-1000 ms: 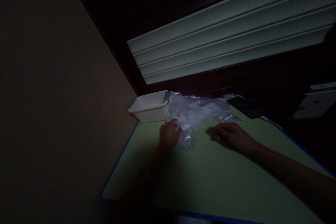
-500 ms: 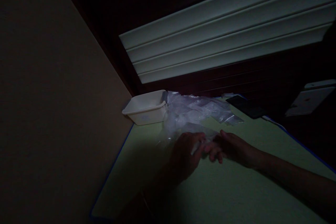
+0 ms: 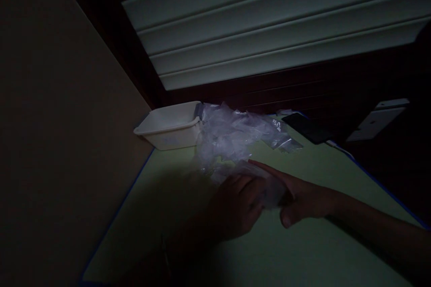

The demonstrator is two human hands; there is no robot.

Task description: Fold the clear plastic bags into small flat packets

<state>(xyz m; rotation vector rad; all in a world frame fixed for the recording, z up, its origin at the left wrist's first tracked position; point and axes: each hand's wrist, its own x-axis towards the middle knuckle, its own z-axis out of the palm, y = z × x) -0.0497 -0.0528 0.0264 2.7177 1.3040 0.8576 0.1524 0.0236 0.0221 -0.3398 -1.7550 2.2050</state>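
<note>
The scene is very dim. A small clear plastic bag [image 3: 266,181] is held between both hands above a pale green mat [image 3: 303,251]. My left hand [image 3: 235,206] grips the bag's near left edge with fingers curled. Closed on the bag's right side is my right hand [image 3: 303,197], forefinger stretched along the top and thumb underneath. Behind them lies a loose heap of clear plastic bags [image 3: 232,132].
A white plastic tub [image 3: 168,126] stands at the mat's far left corner by the wall. A dark phone [image 3: 308,128] with a cable lies at the far right, and a white device [image 3: 377,119] sits beyond it. Window blinds [image 3: 269,31] hang behind.
My left hand drew a bag out of the heap toward me. My right hand rose off the mat and came in to grip it too. The view shifted right and down.
</note>
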